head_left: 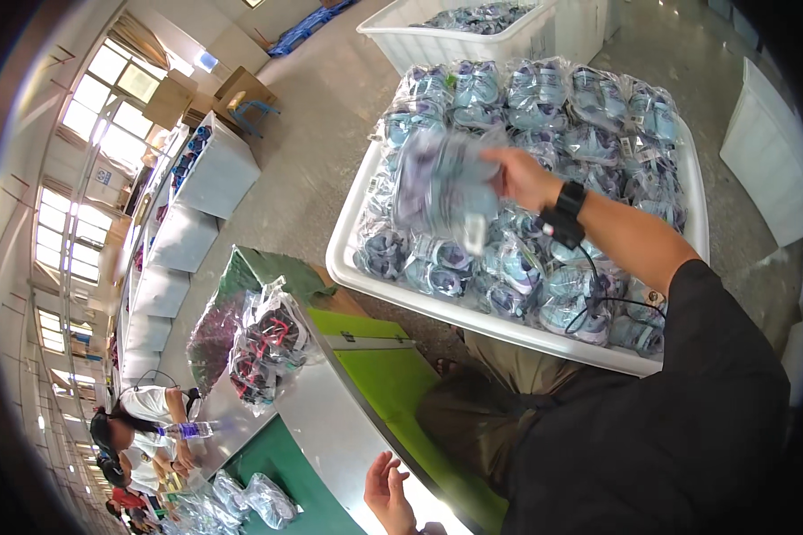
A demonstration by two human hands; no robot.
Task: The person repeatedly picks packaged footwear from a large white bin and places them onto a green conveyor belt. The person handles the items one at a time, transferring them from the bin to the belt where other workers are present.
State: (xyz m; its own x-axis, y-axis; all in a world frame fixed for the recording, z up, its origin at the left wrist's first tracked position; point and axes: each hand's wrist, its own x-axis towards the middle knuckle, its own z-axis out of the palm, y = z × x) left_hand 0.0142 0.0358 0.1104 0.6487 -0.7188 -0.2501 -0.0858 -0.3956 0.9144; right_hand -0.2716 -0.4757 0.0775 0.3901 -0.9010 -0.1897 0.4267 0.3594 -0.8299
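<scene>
Far left of the white tub (pixel 401 292), clear-bagged items (pixel 268 499) lay on the table (pixel 330 419), and a black-and-red bagged bundle (pixel 270 343) sat between them and the tub; both were outside it, couldn't tell if they belonged to the same lot. Left hand (pixel 391 499) hung below the tub's near side, over the table edge, fingers loosely curled, nothing visible in it. Bagged pair in hand (pixel 442 187), pale blue and blurred, was up over the tub's left half, not set down. Right hand (pixel 517 176) was clamped on that pair's right side, arm reaching across the tub from its right, elbow bent, black wrist device (pixel 567 212) on. Hands well apart. Progress: bagged shoes (pixel 513 267) covered most of the tub, looked nearly full to me; the held pair was left, layers underneath hidden, so no count.
</scene>
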